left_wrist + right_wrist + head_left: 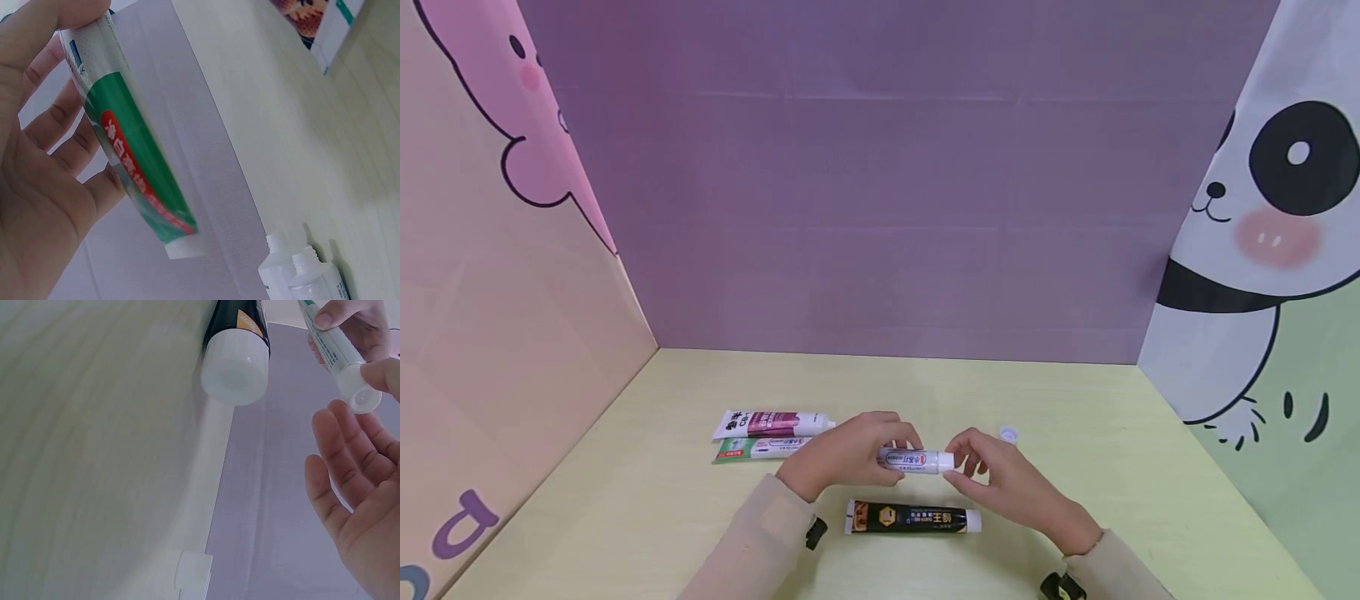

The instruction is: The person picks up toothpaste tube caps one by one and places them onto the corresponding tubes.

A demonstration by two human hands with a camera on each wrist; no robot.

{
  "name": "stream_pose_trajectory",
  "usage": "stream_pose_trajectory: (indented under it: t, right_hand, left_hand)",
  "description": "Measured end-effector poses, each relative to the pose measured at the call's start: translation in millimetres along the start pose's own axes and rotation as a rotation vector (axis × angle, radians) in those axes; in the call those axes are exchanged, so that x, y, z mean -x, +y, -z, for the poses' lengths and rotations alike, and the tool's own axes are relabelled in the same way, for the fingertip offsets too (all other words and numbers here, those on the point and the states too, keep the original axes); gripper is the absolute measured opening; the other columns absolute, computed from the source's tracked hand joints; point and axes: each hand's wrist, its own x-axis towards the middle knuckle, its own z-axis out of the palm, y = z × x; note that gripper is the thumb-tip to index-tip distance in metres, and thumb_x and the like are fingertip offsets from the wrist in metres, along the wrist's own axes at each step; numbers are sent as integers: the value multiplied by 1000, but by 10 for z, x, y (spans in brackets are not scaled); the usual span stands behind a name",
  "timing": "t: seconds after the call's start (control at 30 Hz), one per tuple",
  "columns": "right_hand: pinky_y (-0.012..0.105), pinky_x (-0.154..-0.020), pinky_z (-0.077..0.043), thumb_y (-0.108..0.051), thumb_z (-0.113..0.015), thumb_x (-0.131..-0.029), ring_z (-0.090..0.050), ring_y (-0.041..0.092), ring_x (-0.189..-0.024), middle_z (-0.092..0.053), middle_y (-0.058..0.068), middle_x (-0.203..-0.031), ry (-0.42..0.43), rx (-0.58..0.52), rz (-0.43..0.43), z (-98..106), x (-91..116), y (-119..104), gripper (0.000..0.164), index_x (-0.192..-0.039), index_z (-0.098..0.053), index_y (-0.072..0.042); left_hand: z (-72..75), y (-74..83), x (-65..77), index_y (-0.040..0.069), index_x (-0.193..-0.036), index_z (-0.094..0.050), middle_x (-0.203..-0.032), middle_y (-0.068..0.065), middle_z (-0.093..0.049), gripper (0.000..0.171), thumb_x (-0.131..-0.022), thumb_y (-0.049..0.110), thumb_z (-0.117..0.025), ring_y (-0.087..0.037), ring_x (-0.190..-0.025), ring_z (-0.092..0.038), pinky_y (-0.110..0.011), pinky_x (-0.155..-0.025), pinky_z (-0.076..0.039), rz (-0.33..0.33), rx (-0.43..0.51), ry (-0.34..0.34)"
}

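My left hand (857,450) grips a toothpaste tube (134,144), white and green with a red label, held level above the table. Its white cap (357,384) points right. At that cap is my right hand (1011,482), thumb and index fingertip on either side of it, the other fingers spread loosely in the right wrist view. Nearer me lies a black toothpaste tube (906,517) with a white cap. Behind my left forearm, a white and maroon tube (771,423) lies beside a green and white tube (763,449); both show bare threaded nozzles in the left wrist view.
Past my right hand, a loose white cap (1008,434) sits on the pale wooden table (1060,400). A purple panel (880,183) stands along the back, with printed panels at the left and right sides.
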Motion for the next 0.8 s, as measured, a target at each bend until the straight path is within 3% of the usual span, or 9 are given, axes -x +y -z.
stream_pose_trajectory:
  t: [0.3,0.53,0.8]
  right_hand:
    - [25,-62,-51,-25,-69,-97,-57,4,-72,-61,-15,-83,8,-2,-26,-1,-12,8,13,-105,-62,-18]
    - [24,-58,-47,-28,-58,-103,-52,4,-67,-66,-1,-81,-25,-10,-92,6,-9,11,11,-98,-64,-20]
    - [22,-53,-41,-28,-54,-105,-45,2,-61,-64,1,-80,-42,-1,-100,17,-11,20,14,-97,-63,-21]
  left_hand:
    - [6,9,2,20,-113,-69,-96,10,-59,32,-84,11,-79,-6,-83,-53,-18,-74,-49,10,8,-3]
    - [10,24,-5,19,-112,-70,-96,9,-60,32,-83,9,-79,-6,-83,-54,-18,-74,-49,-11,15,6]
    - [8,35,-8,19,-112,-70,-96,9,-60,32,-83,9,-79,-5,-84,-54,-17,-75,-49,-2,14,4]
